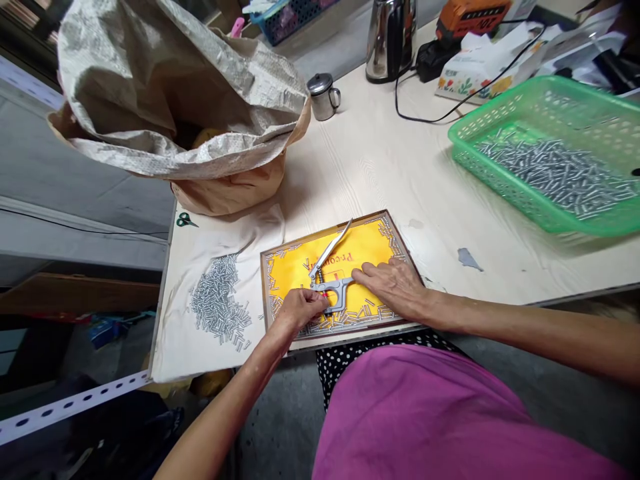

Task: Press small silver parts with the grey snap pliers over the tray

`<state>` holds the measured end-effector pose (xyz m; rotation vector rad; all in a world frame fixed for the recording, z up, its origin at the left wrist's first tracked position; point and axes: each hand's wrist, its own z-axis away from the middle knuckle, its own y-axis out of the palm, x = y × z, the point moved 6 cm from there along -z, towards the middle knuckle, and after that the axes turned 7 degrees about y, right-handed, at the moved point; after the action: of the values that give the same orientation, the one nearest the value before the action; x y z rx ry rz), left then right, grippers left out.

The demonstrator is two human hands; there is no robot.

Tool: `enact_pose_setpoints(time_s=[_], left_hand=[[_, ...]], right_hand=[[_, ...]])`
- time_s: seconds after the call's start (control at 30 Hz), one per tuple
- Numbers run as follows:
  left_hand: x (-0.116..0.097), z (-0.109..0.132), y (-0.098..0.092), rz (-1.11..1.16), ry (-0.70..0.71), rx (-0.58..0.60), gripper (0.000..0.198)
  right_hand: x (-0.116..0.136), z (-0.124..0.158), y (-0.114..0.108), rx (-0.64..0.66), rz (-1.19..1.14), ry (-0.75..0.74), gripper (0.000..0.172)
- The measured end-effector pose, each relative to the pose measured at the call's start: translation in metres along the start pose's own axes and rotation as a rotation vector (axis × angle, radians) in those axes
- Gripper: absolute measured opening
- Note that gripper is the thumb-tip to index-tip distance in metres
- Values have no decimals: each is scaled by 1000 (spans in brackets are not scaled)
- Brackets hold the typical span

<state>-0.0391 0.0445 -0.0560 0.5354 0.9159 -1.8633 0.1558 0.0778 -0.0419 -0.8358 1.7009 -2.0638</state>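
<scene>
A shallow tray with a yellow bottom (300,267) lies at the table's near edge, with small silver metal pieces along its rim. In it rests a grey metal hand tool (334,291) with a long lever (331,249) angled up to the right. My left hand (299,309) is closed at the tool's left end, fingers pinched on something I cannot make out. My right hand (391,284) lies on the tray with fingers stretched toward the tool's body, touching it.
A pile of small silver pieces (218,304) lies on a white cloth (200,347) left of the tray. A green basket (540,100) holds several more at the right. A large woven sack (175,100), a steel cup (323,96), a kettle (390,37) and scissors (186,220) stand behind.
</scene>
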Motion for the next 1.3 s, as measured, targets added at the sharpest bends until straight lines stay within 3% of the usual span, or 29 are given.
enact_pose_setpoints(time_s=[0.13, 0.37, 0.5, 0.67, 0.83, 0.97, 1.13, 1.3], left_hand=[[3, 0, 1, -51, 50, -24, 31], [2, 3, 3, -63, 79, -30, 36], [2, 4, 2, -85, 86, -53, 32], [2, 3, 3, -151, 57, -81, 27], [-3, 5, 4, -218, 62, -83, 26], [-5, 7, 4, -245, 72, -97, 27], [-5, 6, 3, -253, 74, -110, 27], [-1, 11, 2, -164, 108, -175, 26]], right_hand=[[2, -7, -7, -102, 91, -31, 17], [-7, -52, -50, -351, 213, -123, 27], [-13, -78, -37, -281, 236, -241, 24], [-22, -83, -19, -288, 271, -267, 33], [-27, -79, -27, -298, 280, -229, 36], [-32, -76, -40, -299, 259, -199, 26], [-36, -77, -29, -186, 237, -257, 22], [-34, -78, -26, -217, 229, -256, 25]])
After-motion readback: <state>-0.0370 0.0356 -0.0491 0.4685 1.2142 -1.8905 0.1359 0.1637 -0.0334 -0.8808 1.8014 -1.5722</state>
